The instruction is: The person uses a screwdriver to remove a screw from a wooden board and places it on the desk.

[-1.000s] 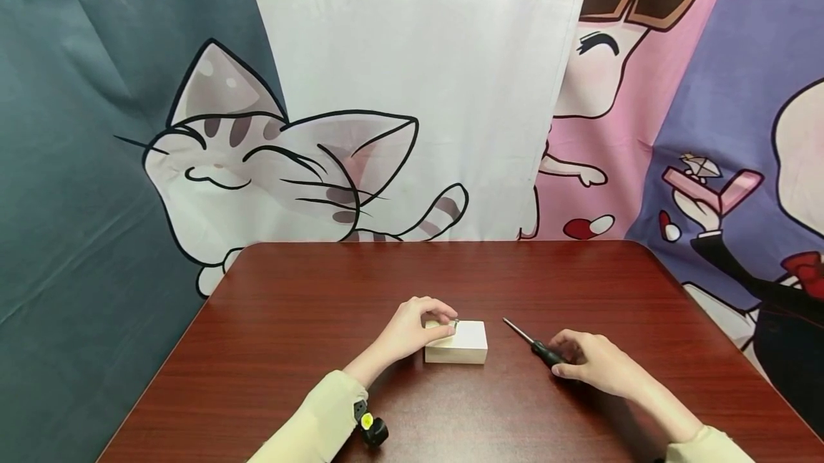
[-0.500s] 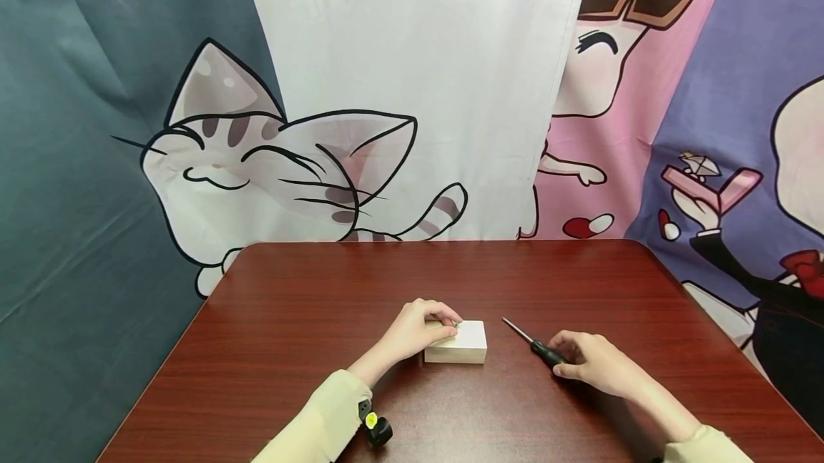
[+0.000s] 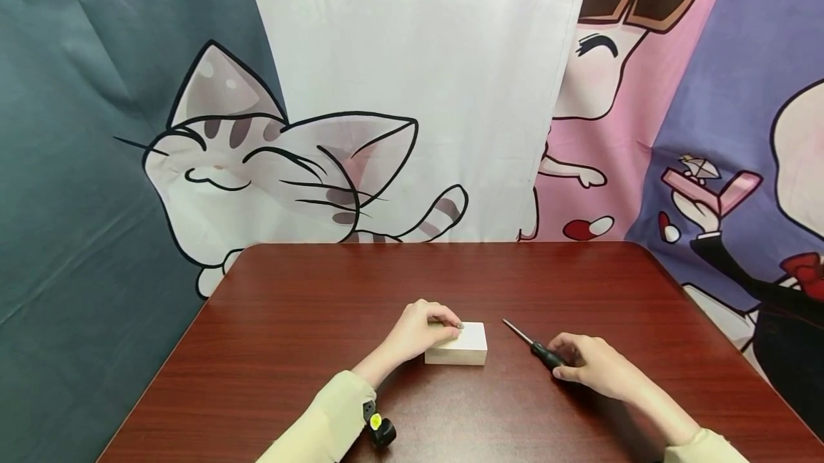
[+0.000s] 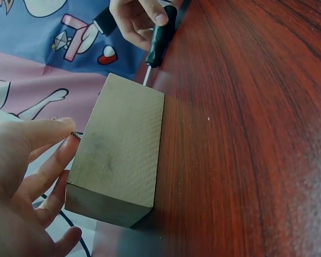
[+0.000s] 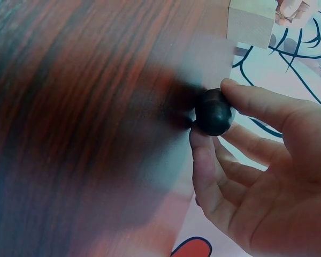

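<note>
My left hand (image 3: 417, 328) is over the left part of a pale wooden block (image 3: 455, 356) that lies flat on the table. Between thumb and index finger it pinches a small metal screw (image 4: 77, 135), whose thread shows at the block's top face in the left wrist view. The other fingers of this hand hang beside the block. To the right, my right hand (image 3: 599, 365) grips the black handle of a screwdriver (image 3: 544, 354) with thumb and fingers. The metal shaft points away to the upper left, its tip a little right of the block.
Everything lies on a reddish-brown wooden table (image 3: 322, 284) with rounded far corners. Behind it hangs a cloth backdrop (image 3: 418, 55) printed with a cat and cartoon figures. A black wrist camera (image 3: 383, 432) sits at my left sleeve.
My left hand has shifted slightly right over the block, still pinching the screw. The block, the screwdriver and my right hand have stayed in place.
</note>
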`<state>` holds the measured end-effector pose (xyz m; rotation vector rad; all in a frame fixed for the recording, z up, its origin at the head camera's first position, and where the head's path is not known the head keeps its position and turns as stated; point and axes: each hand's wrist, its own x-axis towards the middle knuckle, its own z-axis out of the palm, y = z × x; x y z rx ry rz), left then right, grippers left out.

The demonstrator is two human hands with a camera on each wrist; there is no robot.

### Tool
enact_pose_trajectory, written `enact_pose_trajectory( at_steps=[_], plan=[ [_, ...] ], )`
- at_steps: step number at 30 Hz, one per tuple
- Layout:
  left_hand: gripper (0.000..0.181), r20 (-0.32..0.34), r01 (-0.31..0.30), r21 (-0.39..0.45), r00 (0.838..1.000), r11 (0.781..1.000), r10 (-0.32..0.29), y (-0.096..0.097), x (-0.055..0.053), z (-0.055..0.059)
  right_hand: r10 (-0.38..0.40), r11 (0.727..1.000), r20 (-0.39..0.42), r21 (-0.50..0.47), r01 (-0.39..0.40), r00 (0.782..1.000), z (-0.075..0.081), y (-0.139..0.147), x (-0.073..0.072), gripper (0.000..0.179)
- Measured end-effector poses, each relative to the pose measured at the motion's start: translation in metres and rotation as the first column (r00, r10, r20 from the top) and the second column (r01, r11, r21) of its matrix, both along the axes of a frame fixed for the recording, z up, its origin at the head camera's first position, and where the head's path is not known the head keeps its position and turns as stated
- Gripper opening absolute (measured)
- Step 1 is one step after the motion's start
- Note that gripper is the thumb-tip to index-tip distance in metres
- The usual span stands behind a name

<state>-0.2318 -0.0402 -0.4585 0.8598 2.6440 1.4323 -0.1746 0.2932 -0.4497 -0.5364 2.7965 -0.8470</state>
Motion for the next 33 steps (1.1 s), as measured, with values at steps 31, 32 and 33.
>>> enact_pose_trajectory(
  at_steps=[31, 32, 33],
  plan=[
    [0.005, -0.040, -0.073, -0.045, 0.997, 0.996, 0.071, 0.0008, 0.0008, 0.0028, -0.005, 1.000, -0.023, -0.007, 0.005, 1.000, -0.0013, -0.0012, 0.0002, 0.029],
    [0.005, -0.044, -0.068, -0.047, 0.997, 0.997, 0.066, 0.0008, 0.0005, 0.0027, -0.006, 1.000, -0.024, -0.007, 0.006, 1.000, -0.0014, -0.0012, 0.0002, 0.029],
    [0.005, -0.047, -0.066, -0.050, 0.997, 0.997, 0.064, 0.0008, 0.0002, 0.0027, -0.006, 1.000, -0.024, -0.007, 0.006, 1.000, -0.0015, -0.0011, 0.0002, 0.029]
  ],
)
